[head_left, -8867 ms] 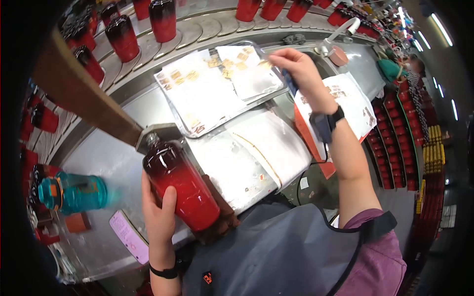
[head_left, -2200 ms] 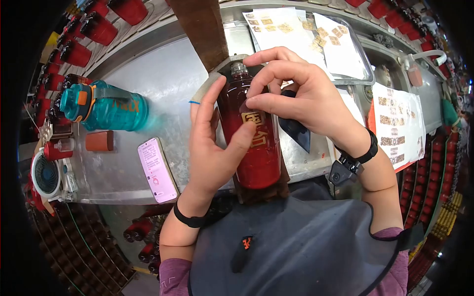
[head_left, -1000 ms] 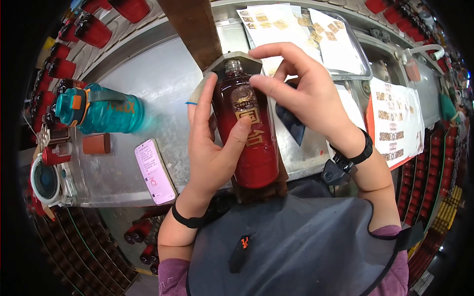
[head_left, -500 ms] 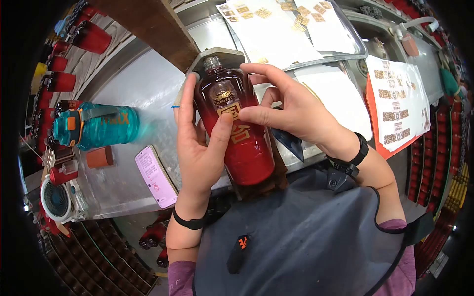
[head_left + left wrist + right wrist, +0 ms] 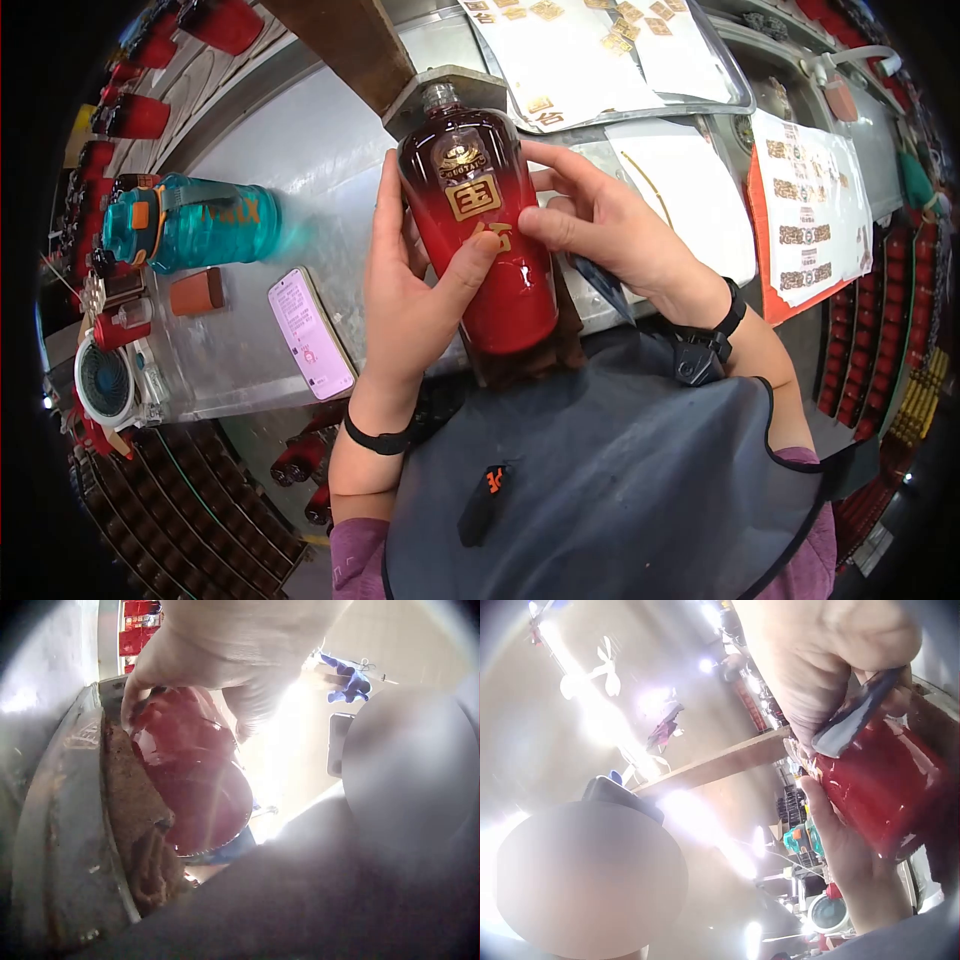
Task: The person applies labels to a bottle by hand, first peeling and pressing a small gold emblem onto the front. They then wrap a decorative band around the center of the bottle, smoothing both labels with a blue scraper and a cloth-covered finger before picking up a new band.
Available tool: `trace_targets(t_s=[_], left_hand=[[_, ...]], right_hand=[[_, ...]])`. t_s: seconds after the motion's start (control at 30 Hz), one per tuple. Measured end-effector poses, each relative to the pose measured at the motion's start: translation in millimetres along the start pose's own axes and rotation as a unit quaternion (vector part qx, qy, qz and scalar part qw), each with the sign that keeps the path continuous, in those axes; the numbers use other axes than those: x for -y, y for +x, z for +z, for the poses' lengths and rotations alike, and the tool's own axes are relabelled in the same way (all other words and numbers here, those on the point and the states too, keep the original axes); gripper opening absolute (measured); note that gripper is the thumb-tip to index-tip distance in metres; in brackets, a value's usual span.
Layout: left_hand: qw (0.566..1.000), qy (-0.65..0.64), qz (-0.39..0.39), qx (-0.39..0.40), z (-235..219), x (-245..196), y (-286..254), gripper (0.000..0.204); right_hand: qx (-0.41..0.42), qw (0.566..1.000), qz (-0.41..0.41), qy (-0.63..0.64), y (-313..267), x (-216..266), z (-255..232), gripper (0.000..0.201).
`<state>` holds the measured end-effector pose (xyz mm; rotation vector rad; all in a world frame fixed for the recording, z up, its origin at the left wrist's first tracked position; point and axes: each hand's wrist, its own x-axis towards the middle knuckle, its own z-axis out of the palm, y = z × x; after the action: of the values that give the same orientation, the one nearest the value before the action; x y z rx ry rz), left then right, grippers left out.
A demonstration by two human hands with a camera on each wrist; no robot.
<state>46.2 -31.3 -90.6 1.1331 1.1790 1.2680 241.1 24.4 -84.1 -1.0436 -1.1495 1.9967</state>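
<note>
A red glass bottle (image 5: 505, 300) with a dark top lies tilted on a brown padded rest (image 5: 530, 368), its neck against a grey angled stop (image 5: 455, 76). Gold lettering (image 5: 472, 197) runs down its front. My left hand (image 5: 405, 310) grips the left side, the thumb lying across the lower character. On the other side my right hand (image 5: 625, 240) holds the bottle, thumb on the front and fingers passing behind. A dark blue flat scraper (image 5: 602, 285) is tucked in the right palm; its grey-blue blade (image 5: 851, 720) shows in the right wrist view.
A wooden beam (image 5: 345, 45) rises behind the stop. A phone (image 5: 312, 335), a teal water bottle (image 5: 215, 228) and a brown block (image 5: 196, 292) are on the left. Decal sheets lie in a metal tray (image 5: 742, 100) and on an orange board (image 5: 757, 245).
The right hand went from the tray to the bottle's front, then down to its right side. Gold lettering now shows on the bottle. The left thumb still rests on the front.
</note>
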Motion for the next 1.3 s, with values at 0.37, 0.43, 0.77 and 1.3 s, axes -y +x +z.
trace_targets(t_s=[0.37,0.43,0.77,1.3], left_hand=[[0.999,-0.039,-0.004,0.014,-0.9,-2.3,0.4,0.085],[0.999,-0.040,-0.002,0.019,-1.4,-2.5,0.2,0.084],[0.993,-0.109,-0.027,0.031,-16.4,3.6,-0.6,0.075],[0.921,0.301,0.245,-0.040,-28.9,2.8,-23.3,0.052]], right_hand=[[0.029,0.999,0.025,-0.028,-4.6,5.2,-0.3,0.081],[0.032,0.999,0.025,-0.020,-4.0,5.3,-0.5,0.081],[-0.048,0.998,0.000,-0.028,2.9,1.8,-36.0,0.049],[0.002,0.999,-0.043,0.014,-36.3,16.2,-23.3,0.030]])
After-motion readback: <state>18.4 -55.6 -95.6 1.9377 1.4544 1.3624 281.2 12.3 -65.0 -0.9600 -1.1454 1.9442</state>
